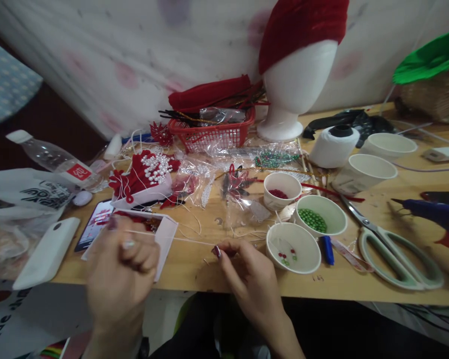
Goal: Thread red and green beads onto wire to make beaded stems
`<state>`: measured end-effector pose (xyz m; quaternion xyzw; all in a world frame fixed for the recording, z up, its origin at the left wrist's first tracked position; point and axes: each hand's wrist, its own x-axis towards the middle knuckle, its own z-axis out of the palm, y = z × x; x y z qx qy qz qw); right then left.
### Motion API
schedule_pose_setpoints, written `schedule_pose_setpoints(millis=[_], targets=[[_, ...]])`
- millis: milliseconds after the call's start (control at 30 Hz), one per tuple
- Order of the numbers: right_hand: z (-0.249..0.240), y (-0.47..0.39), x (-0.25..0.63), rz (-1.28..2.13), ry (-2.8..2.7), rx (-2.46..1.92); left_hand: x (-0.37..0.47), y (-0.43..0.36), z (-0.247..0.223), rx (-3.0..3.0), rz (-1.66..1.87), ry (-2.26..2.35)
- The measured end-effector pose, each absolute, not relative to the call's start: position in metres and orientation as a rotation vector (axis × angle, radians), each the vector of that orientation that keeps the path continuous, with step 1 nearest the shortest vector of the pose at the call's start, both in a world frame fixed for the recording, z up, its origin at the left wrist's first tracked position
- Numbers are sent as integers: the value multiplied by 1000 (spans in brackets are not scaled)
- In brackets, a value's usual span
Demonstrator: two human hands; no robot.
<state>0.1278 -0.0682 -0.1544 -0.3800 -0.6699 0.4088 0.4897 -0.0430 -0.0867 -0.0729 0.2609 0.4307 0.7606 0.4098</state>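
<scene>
We hold thin white thread taut above pale wooden worktop. Left hand, blurred, curled into fist on thread; right hand, apart, pinches it thumb-to-forefinger, near round white cup holding red-and-green beads.

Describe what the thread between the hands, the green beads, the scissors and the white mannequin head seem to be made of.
Thread: pale, very thin strand; fibre or elastic, can't tell.
Green beads: shiny highlights, so probably plastic or glass.
Scissors: metal blades by their grey sheen; the pale green, smooth handles look like plastic.
Mannequin head: white, matte, evenly smooth; perhaps foam, though plastic is possible.
</scene>
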Motion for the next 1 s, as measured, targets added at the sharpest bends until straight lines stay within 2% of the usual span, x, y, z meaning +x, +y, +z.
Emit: schedule_pose_setpoints(millis=[167,333,467,600,667,1000], targets=[[-155,-68,125,825,-1670,-967,-60,-94,-50,575,2154,910],[-156,-67,120,698,-1652,-988,-54,-91,-58,620,2124,1186],[-152,-71,118,628,-1594,-977,-44,-92,-81,968,1893,1479],[-142,-84,113,742,-1556,-885,-34,-95,-97,1400,1272,1681],[-139,-91,110,840,-1571,-870,-31,-94,-99,1521,1109,1664],[-145,-87,110,1166,-1544,-903,-30,-90,-110,1367,1055,1588]])
